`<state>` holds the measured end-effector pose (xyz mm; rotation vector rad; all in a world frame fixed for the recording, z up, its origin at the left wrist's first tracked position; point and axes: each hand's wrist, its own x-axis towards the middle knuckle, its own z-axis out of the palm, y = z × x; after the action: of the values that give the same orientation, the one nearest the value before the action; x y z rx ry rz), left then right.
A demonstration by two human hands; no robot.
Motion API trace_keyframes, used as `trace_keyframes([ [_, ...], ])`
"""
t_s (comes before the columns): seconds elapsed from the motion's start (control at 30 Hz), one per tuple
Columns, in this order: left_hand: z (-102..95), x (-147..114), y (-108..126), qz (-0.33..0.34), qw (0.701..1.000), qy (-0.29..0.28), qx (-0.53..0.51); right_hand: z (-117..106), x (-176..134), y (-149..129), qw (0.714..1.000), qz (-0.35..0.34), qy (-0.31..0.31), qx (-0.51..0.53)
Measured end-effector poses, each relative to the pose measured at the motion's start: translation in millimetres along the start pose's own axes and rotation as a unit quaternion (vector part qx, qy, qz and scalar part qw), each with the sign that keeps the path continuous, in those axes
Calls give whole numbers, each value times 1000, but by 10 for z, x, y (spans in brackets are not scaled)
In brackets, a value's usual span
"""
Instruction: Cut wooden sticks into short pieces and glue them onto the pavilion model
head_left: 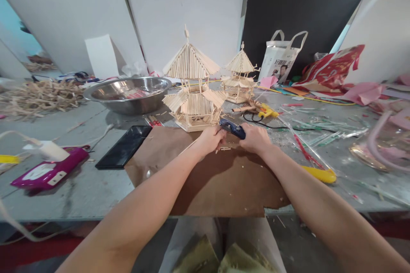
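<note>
Brown sheet (243, 192): Spread at 6 o'clock beneath the forearms; a dragging arm might pull it askew and scatter the short stick pieces (225, 148) lying just short of the hands.
Left hand (211, 138): A slip of the blue-handled tool (233, 129) could nip these fingers, since its head points toward 9 o'clock, close against them. The arm reaches in from 7 o'clock, fingers curled; whether they clamp a stick cannot be told.
Right hand (256, 136): A slack hold would probably let the tool twist. The arm comes from 5 o'clock, back of the hand up, fingers closed around the handle.
Stick pagoda (195, 106): Upright at 11 o'clock, just beyond the left hand; knuckles sliding forward could jolt its base.
Glue gun (268, 111): At 1 o'clock, past the right hand; a snag on the black cord near it might shift it.
Smaller pagoda (240, 83): Farther back toward 12 o'clock, well apart from both hands, likely safest.
</note>
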<state>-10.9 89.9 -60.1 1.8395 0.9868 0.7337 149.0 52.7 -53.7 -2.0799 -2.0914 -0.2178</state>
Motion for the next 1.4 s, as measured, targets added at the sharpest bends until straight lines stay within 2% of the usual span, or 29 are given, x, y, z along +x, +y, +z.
trace_keyframes([
  [0.1,-1,2,2,5,1000,-2,6,30,3,6,999,-13,32,0],
  [0.27,15,-12,8,17,999,-1,31,102,17,4,989,-37,142,-10],
  [0.4,61,-39,24,15,998,-21,50,147,51,58,982,-23,187,-13],
  [0.63,35,-7,5,20,999,16,24,120,65,136,988,24,150,-7],
  [0.97,14,21,-45,51,998,32,33,97,20,61,991,-39,127,19],
  [1.17,28,-4,0,53,998,23,30,79,-4,33,992,-40,119,22],
  [1.4,28,-52,87,45,996,30,75,63,-14,22,995,-31,98,13],
])
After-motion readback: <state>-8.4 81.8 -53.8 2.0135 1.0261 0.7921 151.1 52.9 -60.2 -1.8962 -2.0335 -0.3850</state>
